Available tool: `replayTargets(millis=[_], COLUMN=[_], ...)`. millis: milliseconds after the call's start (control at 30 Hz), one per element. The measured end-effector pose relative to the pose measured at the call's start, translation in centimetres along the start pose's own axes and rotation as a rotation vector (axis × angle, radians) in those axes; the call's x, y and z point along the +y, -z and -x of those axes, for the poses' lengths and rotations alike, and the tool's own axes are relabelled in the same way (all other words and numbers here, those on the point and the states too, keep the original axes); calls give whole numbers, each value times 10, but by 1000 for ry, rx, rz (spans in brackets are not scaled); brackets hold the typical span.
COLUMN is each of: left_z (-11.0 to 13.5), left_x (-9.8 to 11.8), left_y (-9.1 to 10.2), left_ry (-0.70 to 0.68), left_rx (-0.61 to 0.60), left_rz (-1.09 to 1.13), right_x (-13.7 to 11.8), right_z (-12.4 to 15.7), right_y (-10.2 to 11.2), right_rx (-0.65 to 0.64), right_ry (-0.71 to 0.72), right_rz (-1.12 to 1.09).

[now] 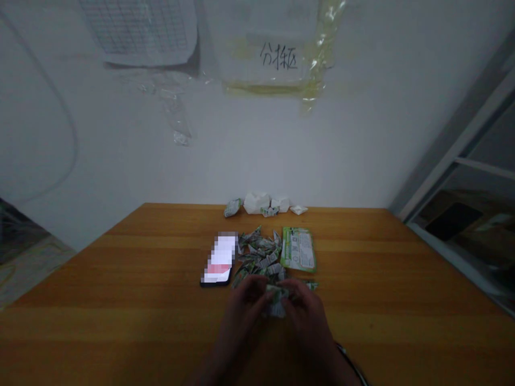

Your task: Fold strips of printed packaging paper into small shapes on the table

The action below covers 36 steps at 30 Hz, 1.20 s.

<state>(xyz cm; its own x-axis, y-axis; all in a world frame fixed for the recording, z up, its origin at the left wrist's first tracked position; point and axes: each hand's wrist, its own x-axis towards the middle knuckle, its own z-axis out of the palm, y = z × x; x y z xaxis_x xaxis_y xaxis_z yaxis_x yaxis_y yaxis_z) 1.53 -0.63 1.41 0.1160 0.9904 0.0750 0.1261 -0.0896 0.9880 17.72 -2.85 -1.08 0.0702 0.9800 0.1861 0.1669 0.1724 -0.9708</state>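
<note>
Between both hands is a small green-and-white printed packet (pixel 276 306). My left hand (pixel 247 304) pinches its left side, while the fingers of my right hand (pixel 302 306) close on its right side. Just beyond the hands lies a loose heap of similar small packets (pixel 261 254), some overlapping. A flat green-bordered pouch (pixel 298 249) with printed text lies to the right of the heap. The end of another small packet (pixel 311 285) shows beside my right hand. Whether the held packet is torn or sealed is too dim to tell.
A phone (pixel 219 260) with a lit, blurred-out screen lies left of the heap. Along the back edge of the wooden table (pixel 354 257) sit crumpled white tissues (pixel 257 203) and a crumpled packet (pixel 232 207). Behind stands a white wall; a metal-framed shelf (pixel 462 161) is at the right.
</note>
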Motion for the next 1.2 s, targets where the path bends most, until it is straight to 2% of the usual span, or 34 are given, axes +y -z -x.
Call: replayTargets(millis=[67, 167, 233, 300, 433, 533, 600, 667, 767, 933, 1067, 1200], left_z=[1, -1, -3, -5, -4, -2, -1, 0, 3, 7, 5, 3], left_x=[0, 0, 1, 1, 2, 2, 3, 5, 6, 2, 3, 2], left_y=[2, 5, 7, 9, 9, 5, 3, 3, 4, 1, 0, 2], left_ry=[-92, -169, -180, -165, -61, 10, -32, -136, -208, 4, 74, 73], left_rx=[-6, -103, -154, -140, -19, -45, -29, 40, 71, -87, -47, 11], left_rz=[-128, -257, -241, -177, 37, 98, 22, -114, -242, -84, 13, 43], right_x=[0, 0, -1, -3, -7, -6, -5, -5, -8, -10, -8, -5], right_z=[1, 1, 1, 0, -1, 0, 1, 2, 3, 2, 2, 1], right_y=[3, 5, 6, 7, 5, 1, -2, -3, 0, 6, 6, 5], right_rx=[-55, -150, -187, -172, -91, -57, -20, 17, 54, 86, 78, 117], right_ry=[96, 195, 215, 212, 152, 50, -39, -111, -131, -105, -119, -133], right_rz=[122, 202, 158, 48, -53, -24, -34, -58, -73, -72, -138, -187])
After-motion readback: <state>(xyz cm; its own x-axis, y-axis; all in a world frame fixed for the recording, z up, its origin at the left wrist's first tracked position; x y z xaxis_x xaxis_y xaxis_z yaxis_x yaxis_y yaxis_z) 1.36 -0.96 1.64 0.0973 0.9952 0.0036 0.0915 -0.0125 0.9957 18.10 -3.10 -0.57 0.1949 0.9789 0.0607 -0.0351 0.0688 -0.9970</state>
